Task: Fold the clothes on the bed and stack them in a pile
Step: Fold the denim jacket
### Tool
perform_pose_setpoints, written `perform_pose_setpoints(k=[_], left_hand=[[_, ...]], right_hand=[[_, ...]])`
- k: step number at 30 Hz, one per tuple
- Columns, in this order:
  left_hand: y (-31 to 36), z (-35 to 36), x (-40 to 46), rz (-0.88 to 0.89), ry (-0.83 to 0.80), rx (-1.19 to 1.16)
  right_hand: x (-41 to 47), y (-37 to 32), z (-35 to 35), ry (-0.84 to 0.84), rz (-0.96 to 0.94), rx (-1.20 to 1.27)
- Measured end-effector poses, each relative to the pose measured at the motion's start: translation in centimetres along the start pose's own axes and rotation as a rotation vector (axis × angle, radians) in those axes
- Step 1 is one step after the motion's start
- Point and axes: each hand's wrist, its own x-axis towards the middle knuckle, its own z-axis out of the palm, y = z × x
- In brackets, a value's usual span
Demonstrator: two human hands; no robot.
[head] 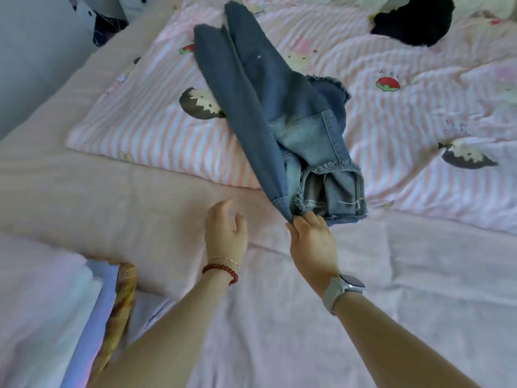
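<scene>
A pair of blue jeans with frayed hems lies bunched lengthwise across the striped pink quilt, one end near me. My right hand pinches the near edge of the jeans. My left hand hovers just left of it over the pink sheet, fingers relaxed and holding nothing. A black garment lies crumpled at the far right of the bed. At the near left edge sits a stack of folded cloth, white, pale blue and yellow plaid.
The pink bed sheet spreads under my arms. A grey wall or headboard stands at the far left. Dark clutter lies beyond the bed's far left corner.
</scene>
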Motion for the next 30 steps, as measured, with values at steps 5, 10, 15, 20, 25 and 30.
perform_pose_setpoints(k=[5, 10, 15, 20, 25, 30], left_hand=[[5.3, -4.2, -9.2, 0.196, -0.073, 0.084], [9.1, -5.4, -17.6, 0.584, -0.369, 0.396], [10.1, -2.7, -22.5, 0.649, -0.769, 0.662], [12.6, 3.3, -23.5, 0.732, -0.935, 0.739], [14.1, 7.3, -23.0, 0.746, -1.077, 0.867], [15.5, 2.6, -23.4, 0.765, -0.816, 0.587]], right_hand=[[-14.9, -0.1, -6.0, -0.115, 0.116, 0.063], [-30.4, 2.5, -13.7, -0.325, 0.376, 0.012], [-36.9, 8.1, -20.9, -0.379, 0.484, -0.15], [-37.5, 12.4, -21.3, -0.262, 0.733, -0.062], [-37.0, 10.4, -18.1, 0.321, 1.392, 0.497], [-35.1, 8.2, -17.4, 0.374, 1.563, 0.921]])
